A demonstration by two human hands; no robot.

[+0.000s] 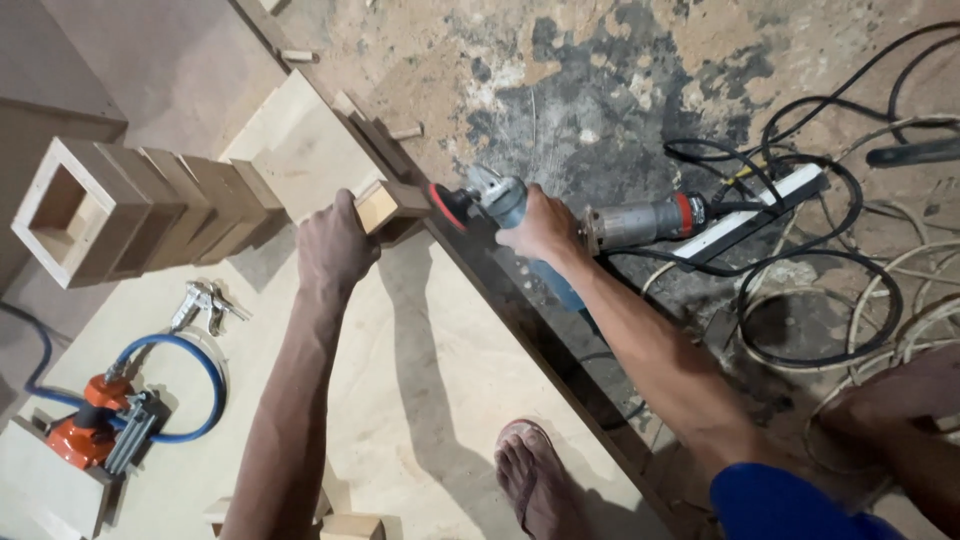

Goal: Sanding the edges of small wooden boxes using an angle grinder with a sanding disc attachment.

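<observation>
My left hand (335, 245) presses down on a small wooden block frame (385, 207) at the edge of a pale plywood board (430, 370). Gripped in my right hand (540, 228) is an angle grinder (620, 222) with a grey body and a red sanding disc (445, 205). The disc touches the right end of the block. My bare foot in a sandal (535, 480) rests on the board below.
A row of square wooden box frames (130, 210) lies at the left. An orange pneumatic nailer (95, 430) with a blue hose (190, 385), and a metal air gun (205, 305), lie on the board. Black and white cables (830, 290) and a power strip (755, 210) crowd the floor at right.
</observation>
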